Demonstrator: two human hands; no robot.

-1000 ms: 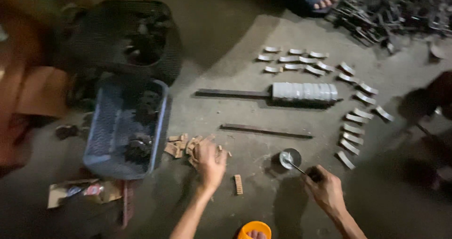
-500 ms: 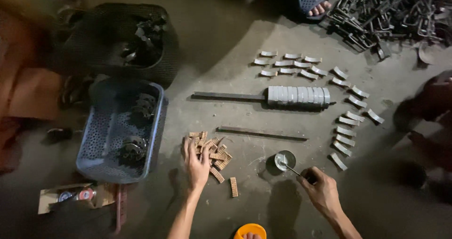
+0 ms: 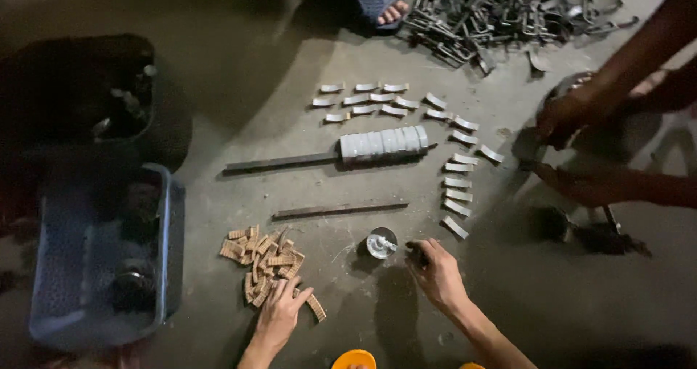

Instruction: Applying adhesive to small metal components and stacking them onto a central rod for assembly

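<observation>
Lower centre of the frame — sorting small tan blocks (image 3: 265,264) beside a metal cup (image 3: 380,242).
Left hand (image 3: 279,318) spread, fingertips on the pile; right hand (image 3: 435,271) pinches a thin tool — next move likely needs one block singled out.

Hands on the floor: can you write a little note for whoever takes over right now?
Left hand: open, fingers spread on the pile of small tan ridged blocks.
Right hand: pinching a thin tool whose tip sits in the small round tin.
Farther out: a rod carrying grey curved pieces, a bare metal bar, and loose curved pieces laid in rows.
Another person's hands work at the right.
Blue basket stands left.
</observation>
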